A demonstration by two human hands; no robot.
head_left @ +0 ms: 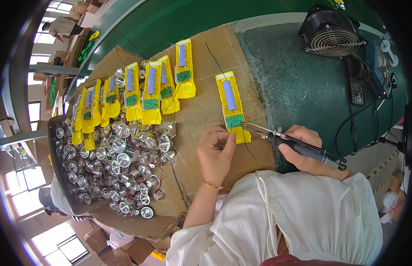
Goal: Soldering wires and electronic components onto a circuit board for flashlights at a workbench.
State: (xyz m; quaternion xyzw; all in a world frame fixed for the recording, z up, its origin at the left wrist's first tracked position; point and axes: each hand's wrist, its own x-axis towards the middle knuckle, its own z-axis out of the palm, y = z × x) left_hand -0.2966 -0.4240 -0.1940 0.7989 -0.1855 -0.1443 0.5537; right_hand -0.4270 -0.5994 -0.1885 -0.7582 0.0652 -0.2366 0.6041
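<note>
A yellow plastic housing (241, 135) lies on the cardboard before me, holding a purple cylindrical battery (230, 95) and a green circuit board (234, 121). My left hand (215, 153) is at the housing's near end, thumb and fingers pinched together; whatever they grip is hidden. In my right hand (303, 165) is a black-handled soldering iron (299, 148) with a metal feed tube alongside it. Its tip reaches the lower part of the circuit board. Thin dark wires and a short red wire stick out from the housing.
Several similar yellow housings (152, 88) lie to the left, some on a heap of silver reflector cups (122, 159) in a cardboard box. A black fan (334, 37) with a wire grille stands far right, near a blue box (376, 66) and cables. People are in the background at left.
</note>
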